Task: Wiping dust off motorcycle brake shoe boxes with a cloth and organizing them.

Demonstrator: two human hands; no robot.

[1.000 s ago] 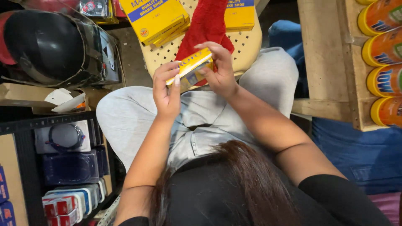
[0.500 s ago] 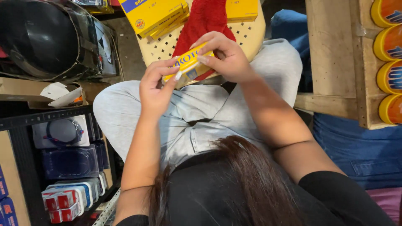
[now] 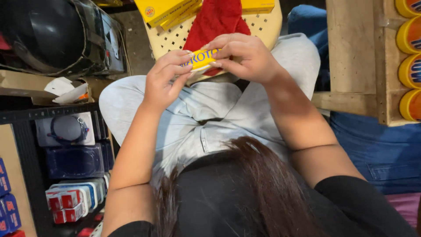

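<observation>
Over her lap, left hand [image 3: 164,81] and right hand [image 3: 245,57] pinch one small yellow box [image 3: 202,58]; a loose grip could drop it between her knees.

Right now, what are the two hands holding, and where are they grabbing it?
Both hands hold one small yellow cardboard box with blue lettering. The left hand pinches its left end; the right hand wraps over its right end.
</observation>
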